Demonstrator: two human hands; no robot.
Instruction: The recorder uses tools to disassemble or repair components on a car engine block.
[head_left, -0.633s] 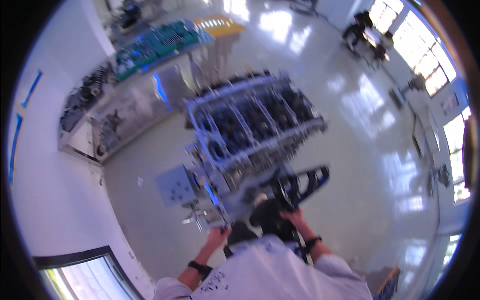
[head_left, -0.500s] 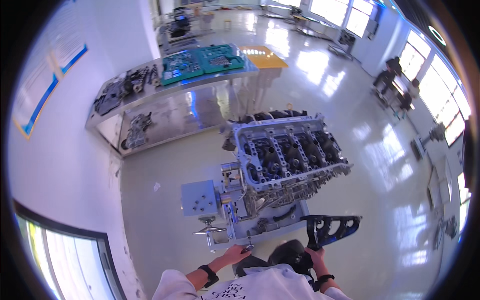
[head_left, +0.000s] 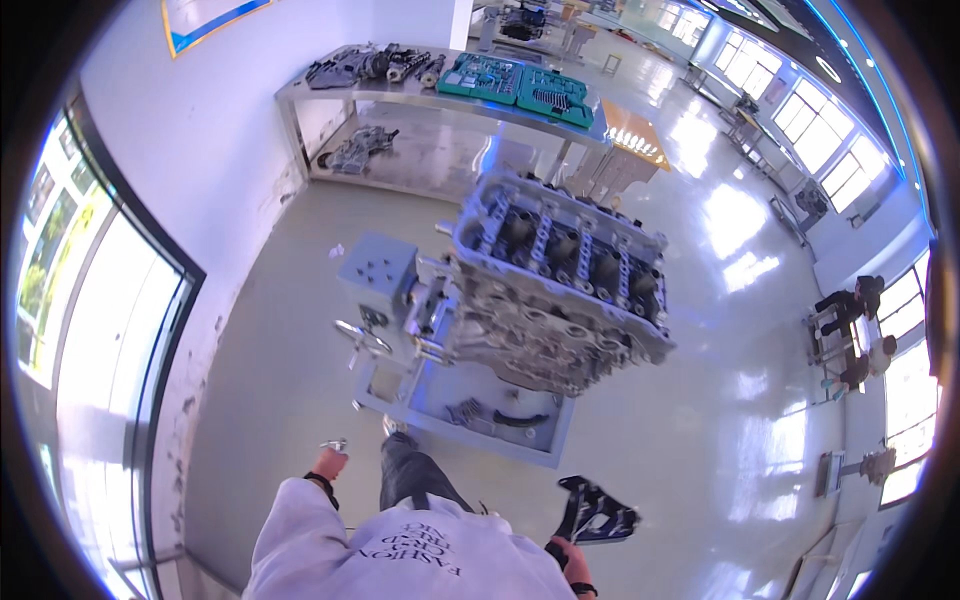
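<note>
The hands point(head_left: 329, 462) hold a small silvery tool point(head_left: 336, 444), left, and a tilted black openwork bracket point(head_left: 585, 510), right.

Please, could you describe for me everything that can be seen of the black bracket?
The bracket is black and roughly triangular, with openings through it and ribs between them. It has a slight sheen; whether it is metal or hard plastic I cannot tell. The right hand grips it near its lower-left end, and nothing else appears to touch it. It is held in front of the person's right side, tilted, apart from the engine. Fine details are too small to make out.
</note>
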